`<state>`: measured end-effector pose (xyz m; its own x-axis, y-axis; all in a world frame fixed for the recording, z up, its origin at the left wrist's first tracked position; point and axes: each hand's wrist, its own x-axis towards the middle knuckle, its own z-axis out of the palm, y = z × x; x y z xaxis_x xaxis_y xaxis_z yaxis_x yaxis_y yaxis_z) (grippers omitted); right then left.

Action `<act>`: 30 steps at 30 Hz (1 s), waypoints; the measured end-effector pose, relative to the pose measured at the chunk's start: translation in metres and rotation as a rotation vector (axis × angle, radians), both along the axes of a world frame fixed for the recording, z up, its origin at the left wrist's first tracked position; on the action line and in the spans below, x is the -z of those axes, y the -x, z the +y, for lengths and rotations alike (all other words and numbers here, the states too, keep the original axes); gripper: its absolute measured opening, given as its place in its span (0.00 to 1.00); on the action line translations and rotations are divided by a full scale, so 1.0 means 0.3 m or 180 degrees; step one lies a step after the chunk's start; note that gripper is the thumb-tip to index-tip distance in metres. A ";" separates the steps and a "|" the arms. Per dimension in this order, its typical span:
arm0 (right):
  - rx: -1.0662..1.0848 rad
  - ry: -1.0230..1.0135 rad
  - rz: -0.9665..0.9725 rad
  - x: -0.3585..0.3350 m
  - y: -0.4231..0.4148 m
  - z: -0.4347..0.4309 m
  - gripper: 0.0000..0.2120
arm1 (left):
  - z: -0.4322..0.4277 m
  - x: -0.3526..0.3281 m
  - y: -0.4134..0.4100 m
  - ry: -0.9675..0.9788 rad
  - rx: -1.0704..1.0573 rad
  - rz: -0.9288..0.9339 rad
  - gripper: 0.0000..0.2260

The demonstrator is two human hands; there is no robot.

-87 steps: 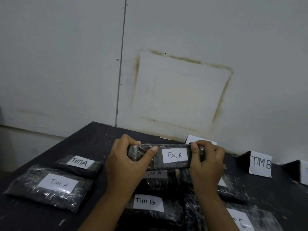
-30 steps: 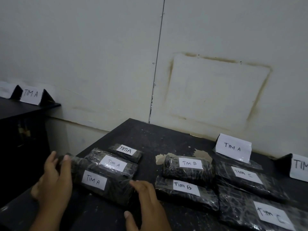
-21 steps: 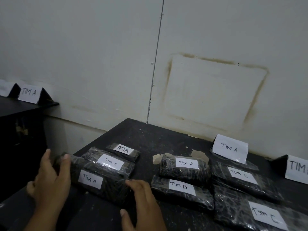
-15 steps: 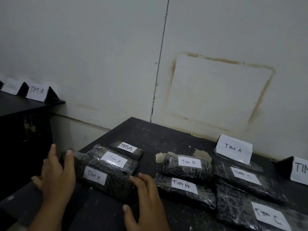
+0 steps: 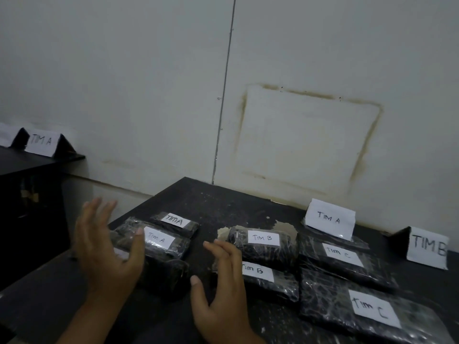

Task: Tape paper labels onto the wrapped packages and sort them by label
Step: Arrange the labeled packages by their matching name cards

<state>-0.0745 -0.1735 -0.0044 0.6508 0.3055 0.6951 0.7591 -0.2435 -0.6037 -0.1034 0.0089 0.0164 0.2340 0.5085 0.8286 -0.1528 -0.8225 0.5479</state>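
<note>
On the table (image 5: 223, 207), the front package (image 5: 166, 271) of a row of three is seen with its label almost wholly hidden behind the left hand (image 5: 106, 249), which is held open with blurred, spread fingers; contact cannot be judged. The right hand (image 5: 223, 291), likewise open, is held just right of that package, and farther right a TIM C package (image 5: 367, 314) is cut off by the frame's lower edge.
</note>
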 end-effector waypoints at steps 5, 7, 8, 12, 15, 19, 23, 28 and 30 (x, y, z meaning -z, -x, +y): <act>0.0278 -0.0462 -0.0186 -0.076 -0.037 -0.139 0.20 | -0.223 -0.065 -0.075 -0.0491 0.0757 0.0055 0.28; 0.0536 -0.0464 -0.0278 -0.091 -0.060 -0.230 0.20 | -0.330 -0.094 -0.112 -0.0574 0.1146 0.0132 0.29; 0.0673 -0.0469 -0.0300 -0.095 -0.074 -0.275 0.20 | -0.377 -0.108 -0.130 -0.0635 0.1294 0.0180 0.29; 0.1295 -0.0365 -0.0320 -0.103 -0.128 -0.488 0.19 | -0.559 -0.142 -0.209 -0.0935 0.1859 0.0489 0.29; 0.1711 0.0011 -0.0328 -0.085 -0.145 -0.632 0.20 | -0.676 -0.123 -0.275 -0.1246 0.2093 0.0794 0.31; 0.2238 0.1168 -0.0295 -0.026 -0.142 -0.781 0.24 | -0.788 -0.096 -0.381 -0.1919 0.1995 0.1820 0.30; 0.2393 0.2305 -0.0670 0.016 -0.120 -0.866 0.19 | -0.860 -0.095 -0.469 -0.2380 0.1298 0.3153 0.20; 0.2225 0.2268 -0.0241 0.007 -0.111 -0.896 0.19 | -0.897 -0.097 -0.515 -0.2357 0.1291 0.3510 0.08; 0.2408 0.2499 0.0240 0.002 -0.126 -0.915 0.24 | -0.907 -0.110 -0.538 -0.2368 0.1325 0.3622 0.08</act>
<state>-0.0366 -0.4479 -0.0049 0.8896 0.1492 0.4316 0.2182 -0.9691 -0.1149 0.0579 -0.2632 0.0495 0.9656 -0.2255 0.1294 -0.2275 -0.9738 0.0006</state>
